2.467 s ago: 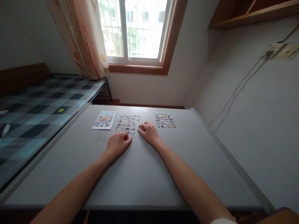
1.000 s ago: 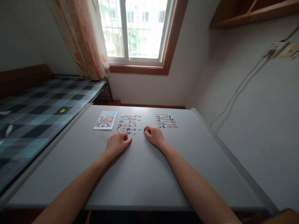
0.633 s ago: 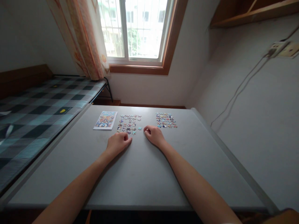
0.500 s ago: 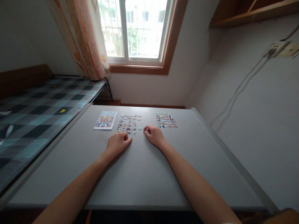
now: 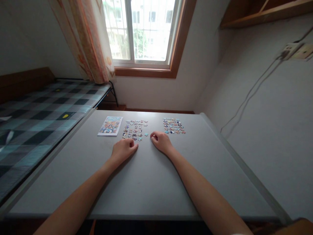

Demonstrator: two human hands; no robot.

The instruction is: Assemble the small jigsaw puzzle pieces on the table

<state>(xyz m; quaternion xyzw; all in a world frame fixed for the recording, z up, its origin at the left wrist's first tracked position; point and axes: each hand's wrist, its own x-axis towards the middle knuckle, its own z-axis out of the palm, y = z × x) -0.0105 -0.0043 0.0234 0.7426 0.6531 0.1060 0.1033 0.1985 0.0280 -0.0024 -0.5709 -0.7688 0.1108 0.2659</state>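
My left hand rests on the table with its fingers curled in and the thumb lying apart. It sits at the near edge of a loose group of jigsaw pieces, partly covering the lowest ones. My right hand lies on its side to the right, fingers bent towards the thumb; I see nothing held in it. A single light-blue jigsaw piece lies just left of its fingertips, not touched. Beyond my right hand, a second, denser group of jigsaw pieces is spread out flat.
A printed picture card lies left of the pieces on the grey table. A bed with a checked cover stands along the left. Behind is a window with a curtain; a cable hangs on the right wall.
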